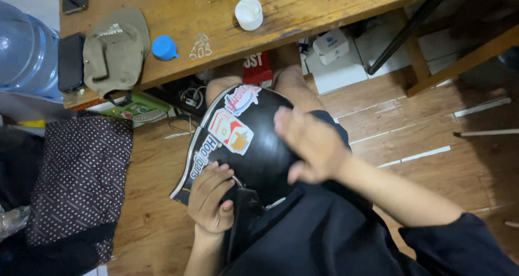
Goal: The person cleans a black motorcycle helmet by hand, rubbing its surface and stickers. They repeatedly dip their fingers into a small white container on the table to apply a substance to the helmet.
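On the person's lap, centre of view, sits a black helmet (254, 146), glossy shell up, held against dark clothing. Left hand (212, 199) at 7 o'clock of the shell grips the lower rim, fingers curled over the edge, thumb near a black strap (243, 211) hanging below; clamped on the helmet. Right hand (311, 143) at 3 o'clock lies over the shell, fingers spread and apart, motion-blurred; cannot tell if the palm presses the surface or skims just above it.

Step in hand, as I judge it: steadying the helmet with one hand while the other passes over the shell, a wipe or rub. Next move likely calls for a firm rim hold and turning the shell to reach the uncovered side.

Look of the helmet: shiny black, light trim along the rim, several stickers (232, 130) toward 11 o'clock, red, white and orange; no damage visible.

Around: wooden table (178, 17) at 12 o'clock with a cap (116, 49), blue lid (164, 47), white jar (249, 13), two phones (71, 62); water jug (24, 52) at 10 o'clock; dotted cloth (81, 173) at 9.
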